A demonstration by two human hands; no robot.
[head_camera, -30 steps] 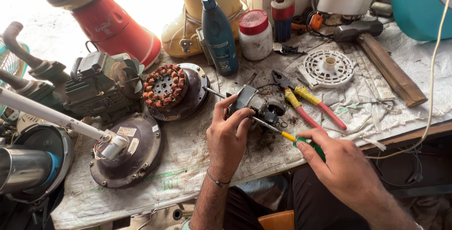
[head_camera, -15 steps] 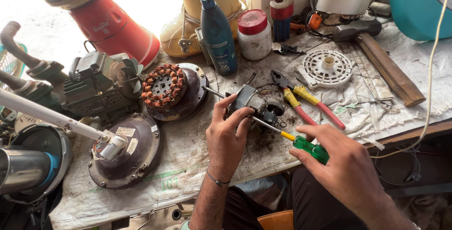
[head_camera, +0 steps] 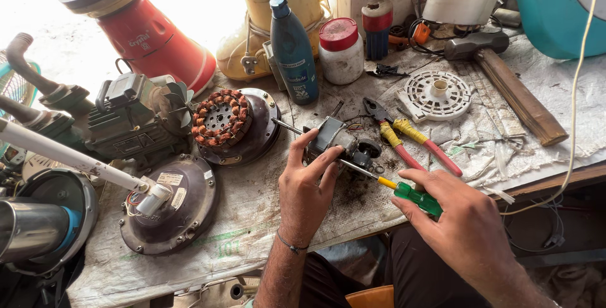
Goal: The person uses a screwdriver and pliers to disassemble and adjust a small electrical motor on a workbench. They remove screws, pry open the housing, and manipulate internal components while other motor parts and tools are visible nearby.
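Observation:
My left hand [head_camera: 307,189] grips a small grey motor [head_camera: 336,139] with a black gear on the workbench. My right hand [head_camera: 459,223] holds a screwdriver [head_camera: 404,189] with a green and yellow handle; its shaft reaches left and its tip touches the motor under my left fingers. Red and yellow pliers [head_camera: 407,139] lie just right of the motor.
A copper-wound stator [head_camera: 222,117] in a dark housing, a round fan cover [head_camera: 170,204], a blue bottle [head_camera: 292,46], a red-lidded white jar [head_camera: 340,50], a white slotted disc [head_camera: 435,95], a hammer [head_camera: 505,81] and a red appliance base [head_camera: 148,33] crowd the cloth-covered bench [head_camera: 240,232].
My right hand with the screwdriver has shifted slightly to the right and down. My left hand stays on the motor.

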